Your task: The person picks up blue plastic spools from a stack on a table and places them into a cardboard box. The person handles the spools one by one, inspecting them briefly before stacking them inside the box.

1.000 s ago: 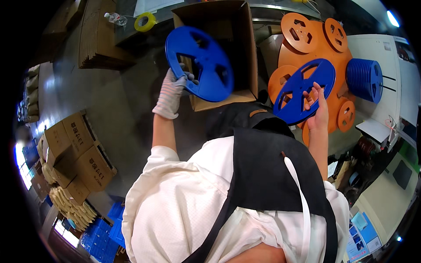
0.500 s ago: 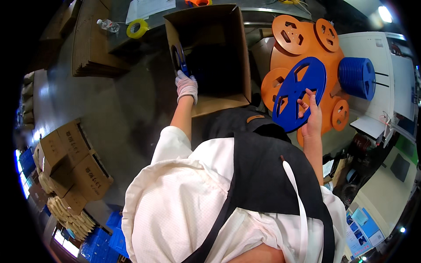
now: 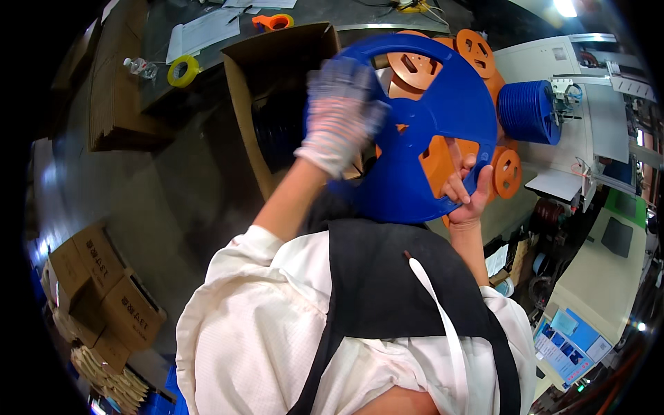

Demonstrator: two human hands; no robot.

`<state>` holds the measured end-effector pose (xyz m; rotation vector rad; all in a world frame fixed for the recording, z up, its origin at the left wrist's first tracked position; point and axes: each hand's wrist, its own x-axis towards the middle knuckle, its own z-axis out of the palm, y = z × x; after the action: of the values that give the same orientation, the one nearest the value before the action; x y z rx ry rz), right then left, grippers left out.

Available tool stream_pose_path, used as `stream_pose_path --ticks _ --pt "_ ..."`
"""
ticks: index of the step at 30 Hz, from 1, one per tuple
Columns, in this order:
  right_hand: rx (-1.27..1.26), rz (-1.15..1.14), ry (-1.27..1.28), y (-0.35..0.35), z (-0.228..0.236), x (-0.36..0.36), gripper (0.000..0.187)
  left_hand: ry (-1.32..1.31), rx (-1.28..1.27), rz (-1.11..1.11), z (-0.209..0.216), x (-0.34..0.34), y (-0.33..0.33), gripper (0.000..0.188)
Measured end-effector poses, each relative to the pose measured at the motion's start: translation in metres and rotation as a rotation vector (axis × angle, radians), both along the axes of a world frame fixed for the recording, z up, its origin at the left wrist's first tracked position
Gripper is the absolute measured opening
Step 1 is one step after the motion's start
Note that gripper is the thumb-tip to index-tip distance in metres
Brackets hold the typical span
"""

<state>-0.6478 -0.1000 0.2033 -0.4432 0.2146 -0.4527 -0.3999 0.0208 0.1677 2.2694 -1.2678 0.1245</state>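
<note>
A large blue plastic reel (image 3: 398,155) with cut-out windows is held up in front of me, its flat face toward me. My right hand (image 3: 474,194), bare, grips its lower right rim with fingers through a window. My left hand (image 3: 339,114), in a white striped glove, is over the reel's left side. Its fingers look stretched out and flat against the face, though motion smears them; whether they press on it I cannot tell. Behind the reel stands an open cardboard box (image 3: 242,114), with dark blue edges (image 3: 277,135) of other reels dimly visible inside.
Orange discs (image 3: 475,52) sit behind the held reel. To their right, a stack of blue reels (image 3: 522,113) is on a white machine (image 3: 595,104). Yellow tape (image 3: 183,70), a bottle (image 3: 140,68) and an orange tape dispenser (image 3: 273,22) lie on the bench. Flattened cartons (image 3: 114,90) stand left.
My left hand has left the reel in the box and moved right, over the reel in my right hand. That reel is now closer and turned more face-on. The view has shifted slightly.
</note>
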Motion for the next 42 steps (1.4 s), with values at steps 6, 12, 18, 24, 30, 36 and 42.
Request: stream_pose_path --ticks 6,12,18,24,30,36,42 --pt "0.115 0.002 -0.005 0.013 -0.003 -0.002 0.038 0.189 -0.164 -0.567 0.031 -0.065 -0.005 0.07" --pt "0.085 -0.104 0.033 -0.002 0.01 -0.02 0.036 0.198 0.236 0.249 -0.153 0.048 0.071 0.06" --pt "-0.006 -0.22 -0.013 -0.01 0.019 0.012 0.038 0.069 -0.161 0.252 -0.04 0.009 0.049 0.044" --pt "-0.478 0.089 0.309 0.07 0.049 0.096 0.056 1.633 -0.521 -0.114 -0.045 -0.052 0.001 0.07" --pt "-1.613 -0.28 0.589 0.037 0.058 0.073 0.052 2.136 -0.728 -0.21 0.016 -0.035 0.044 0.088" --pt "-0.955 -0.515 0.961 -0.004 0.034 0.049 0.044 1.997 -0.643 -0.288 0.011 -0.024 0.046 0.096" --pt "-0.235 -0.23 0.588 -0.015 0.021 0.041 0.032 1.829 -0.727 -0.398 -0.019 -0.017 0.044 0.07"
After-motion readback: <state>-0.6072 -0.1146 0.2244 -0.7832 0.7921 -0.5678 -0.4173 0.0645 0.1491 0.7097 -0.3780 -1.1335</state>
